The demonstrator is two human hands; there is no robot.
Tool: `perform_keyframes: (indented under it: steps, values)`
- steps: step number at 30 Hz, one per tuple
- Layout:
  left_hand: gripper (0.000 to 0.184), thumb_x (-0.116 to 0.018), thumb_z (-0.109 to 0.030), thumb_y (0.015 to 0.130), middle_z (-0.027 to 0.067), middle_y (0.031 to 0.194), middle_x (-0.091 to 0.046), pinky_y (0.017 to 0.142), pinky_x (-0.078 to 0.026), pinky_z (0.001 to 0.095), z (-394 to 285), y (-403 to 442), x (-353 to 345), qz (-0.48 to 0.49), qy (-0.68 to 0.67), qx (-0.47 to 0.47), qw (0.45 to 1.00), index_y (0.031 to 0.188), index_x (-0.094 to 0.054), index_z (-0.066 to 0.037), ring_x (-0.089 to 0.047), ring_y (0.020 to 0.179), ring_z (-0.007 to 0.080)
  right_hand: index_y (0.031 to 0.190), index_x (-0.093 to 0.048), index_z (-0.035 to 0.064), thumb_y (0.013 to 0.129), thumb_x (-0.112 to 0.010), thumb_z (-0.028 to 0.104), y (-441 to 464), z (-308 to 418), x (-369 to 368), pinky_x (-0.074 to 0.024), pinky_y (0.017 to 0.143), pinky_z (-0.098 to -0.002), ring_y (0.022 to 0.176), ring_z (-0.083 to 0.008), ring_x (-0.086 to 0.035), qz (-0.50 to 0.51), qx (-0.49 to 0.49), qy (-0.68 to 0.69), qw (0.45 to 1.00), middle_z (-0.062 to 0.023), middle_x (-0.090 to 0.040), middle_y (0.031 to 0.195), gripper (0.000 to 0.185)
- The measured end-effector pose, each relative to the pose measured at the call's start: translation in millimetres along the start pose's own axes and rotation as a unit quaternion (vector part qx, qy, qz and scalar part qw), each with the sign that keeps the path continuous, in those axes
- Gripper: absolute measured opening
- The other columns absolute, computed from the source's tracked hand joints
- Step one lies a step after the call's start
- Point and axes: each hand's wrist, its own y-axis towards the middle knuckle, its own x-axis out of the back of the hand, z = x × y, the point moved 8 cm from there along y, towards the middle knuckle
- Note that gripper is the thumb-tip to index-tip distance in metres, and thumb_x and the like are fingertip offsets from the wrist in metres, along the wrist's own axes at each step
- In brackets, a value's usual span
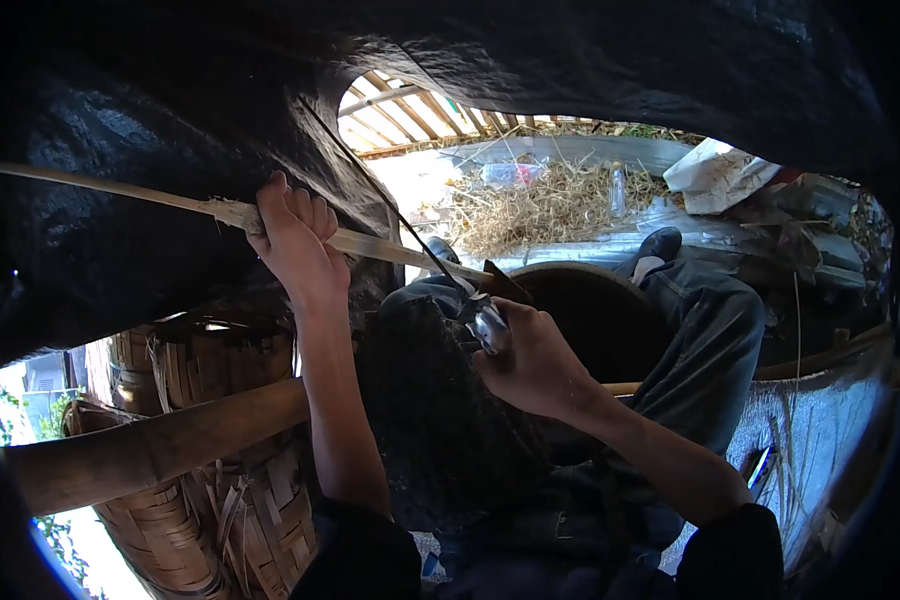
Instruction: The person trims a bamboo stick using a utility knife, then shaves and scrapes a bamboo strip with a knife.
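Observation:
My left hand [298,235] is closed in a fist around a long pale bamboo strip [90,183]. The strip slants across from the far left down to the middle, with frayed fibres just left of the fist. My right hand [530,355] grips the silvery handle of a knife [395,205], whose long, thin, dark blade appears to point up and left. Near the handle the blade and the strip's right end lie close together; whether they touch I cannot tell. A small dark pointed piece [508,286] shows just above the right hand.
Bent legs in jeans [710,330] flank a dark round-rimmed shape [590,270]. Woven bamboo baskets [160,530] and a thick bamboo pole [160,450] are at lower left. Dark sheeting [590,60] hangs overhead. Beyond lie straw [530,210], a glass bottle [618,190] and a white sack [720,175].

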Motion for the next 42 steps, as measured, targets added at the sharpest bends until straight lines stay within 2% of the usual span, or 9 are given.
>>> perform_keyframes:
  steps: [6,9,13,21,26,29,31,34,42]
  values:
    - [0.045,-0.051,-0.015,0.086,-0.0052,0.047,-0.014,0.041,-0.012,0.0257,2.0,1.3,0.3,0.000,-0.004,-0.001,1.000,0.054,-0.020,-0.017,-0.010,0.041,0.0057,0.086,-0.054,-0.0061,0.072,-0.057,0.010,7.2,-73.2,-29.6,-0.0491,0.061,-0.0414,0.070,-0.0378,-0.063,0.004,-0.040,-0.004,0.999,-0.0233,-0.062,0.070,0.022]
    - [0.045,-0.051,-0.015,0.086,-0.0052,0.048,-0.014,0.041,-0.012,0.0256,1.9,2.1,9.3,-0.021,0.001,0.007,1.000,0.054,-0.019,-0.017,-0.010,0.041,0.0059,0.087,-0.054,-0.0061,0.071,-0.058,0.009,11.8,-40.9,-10.7,-0.0506,0.065,-0.0423,0.072,-0.0390,-0.063,0.016,-0.069,-0.041,0.997,-0.0244,-0.061,0.069,0.022]
    - [0.045,-0.051,-0.016,0.087,-0.0051,0.048,-0.014,0.042,-0.012,0.0257,2.0,2.3,6.3,-0.006,-0.014,0.013,1.000,0.054,-0.019,-0.017,-0.010,0.042,0.0059,0.090,-0.055,-0.0060,0.072,-0.057,0.008,5.9,-3.1,1.1,-0.0504,0.060,-0.0398,0.065,-0.0373,-0.063,-0.030,0.055,-0.052,0.997,-0.0228,-0.061,0.065,0.023]
    - [0.044,-0.052,-0.016,0.087,-0.0050,0.049,-0.014,0.042,-0.012,0.0260,-1.0,-5.5,6.3,-0.020,-0.004,0.009,1.000,0.055,-0.021,-0.016,-0.010,0.042,0.0060,0.093,-0.055,-0.0080,0.071,-0.057,0.008,10.7,-45.7,-4.1,-0.0501,0.063,-0.0402,0.072,-0.0377,-0.064,0.025,-0.062,-0.064,0.996,-0.0247,-0.062,0.073,0.027]
    - [0.045,-0.052,-0.017,0.087,-0.0048,0.049,-0.014,0.042,-0.012,0.0261,0.2,-7.5,0.6,-0.016,-0.003,0.016,1.000,0.055,-0.020,-0.016,-0.010,0.042,0.0060,0.094,-0.054,-0.0089,0.070,-0.057,0.008,5.6,-5.0,2.2,-0.0508,0.066,-0.0398,0.072,-0.0394,-0.063,-0.002,0.059,-0.051,0.997,-0.0257,-0.062,0.074,0.030]
    - [0.045,-0.052,-0.017,0.087,-0.0048,0.049,-0.014,0.042,-0.011,0.0262,-0.6,-7.8,-5.6,0.002,0.003,0.022,1.000,0.055,-0.020,-0.017,-0.010,0.042,0.0060,0.094,-0.054,-0.0091,0.071,-0.057,0.008,9.5,-43.9,-16.8,-0.0508,0.067,-0.0396,0.075,-0.0375,-0.064,0.015,-0.009,-0.019,1.000,-0.0257,-0.063,0.078,0.029]
    - [0.046,-0.052,-0.017,0.087,-0.0047,0.049,-0.013,0.042,-0.011,0.0264,-0.6,-6.8,0.0,0.010,-0.006,0.011,1.000,0.055,-0.020,-0.017,-0.010,0.043,0.0062,0.092,-0.054,-0.0085,0.073,-0.056,0.010,12.0,-116.5,-17.2,-0.0506,0.067,-0.0386,0.078,-0.0339,-0.065,0.042,-0.196,-0.037,0.979,-0.0241,-0.063,0.081,0.027]
    - [0.046,-0.052,-0.016,0.087,-0.0047,0.049,-0.013,0.043,-0.012,0.0266,-0.1,-8.5,2.8,0.017,-0.010,0.013,1.000,0.055,-0.019,-0.017,-0.010,0.043,0.0063,0.084,-0.055,-0.0044,0.071,-0.060,0.016,10.7,-173.4,2.5,-0.0489,0.064,-0.0348,0.070,-0.0261,-0.063,0.040,-0.271,-0.111,0.955,-0.0174,-0.061,0.075,0.025]
    - [0.046,-0.051,-0.016,0.087,-0.0044,0.049,-0.012,0.043,-0.012,0.0262,0.8,0.6,1.5,0.014,-0.008,0.019,1.000,0.054,-0.019,-0.016,-0.010,0.043,0.0067,0.086,-0.055,-0.0056,0.073,-0.059,0.012,12.5,-43.8,40.5,-0.0463,0.055,-0.0362,0.058,-0.0227,-0.061,0.004,-0.012,-0.050,0.999,-0.0150,-0.059,0.064,0.022]
